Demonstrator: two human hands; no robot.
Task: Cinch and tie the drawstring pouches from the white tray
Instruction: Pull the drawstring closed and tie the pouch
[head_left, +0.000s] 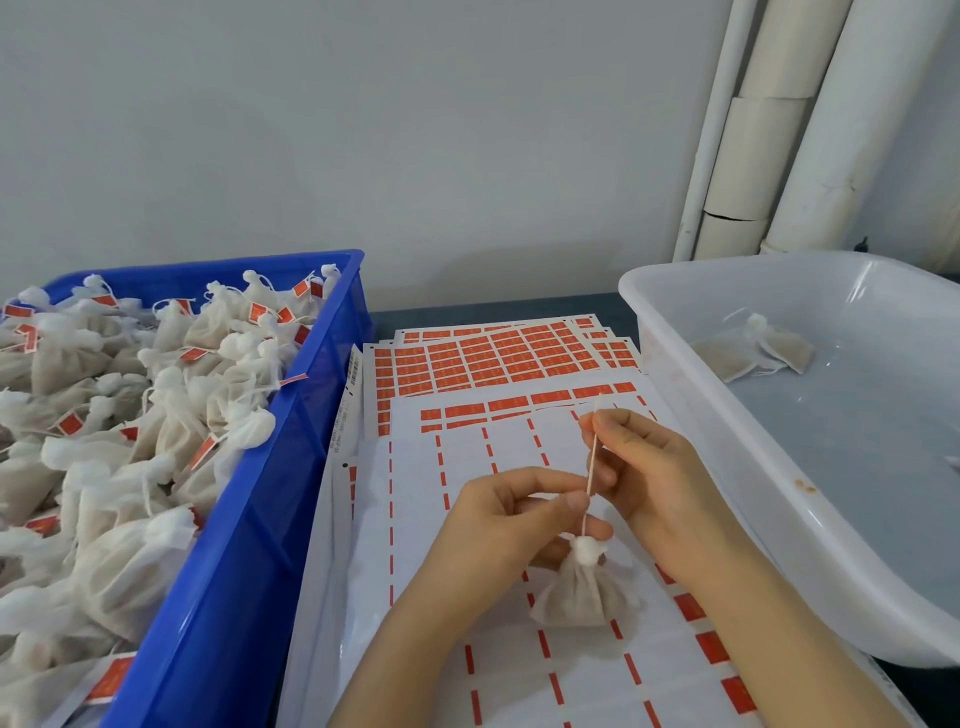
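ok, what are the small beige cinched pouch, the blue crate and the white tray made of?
Small beige cinched pouch: thin matte fabric, likely non-woven or gauze; it gathers softly and looks semi-sheer. Blue crate: rigid moulded plastic, slight sheen. White tray: translucent glossy plastic; highlights on its walls.

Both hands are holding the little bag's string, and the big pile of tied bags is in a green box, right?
Nearly. The box with the pile of tied bags is blue, not green; the head view shows it. The left hand and right hand do hold the little bag's string.
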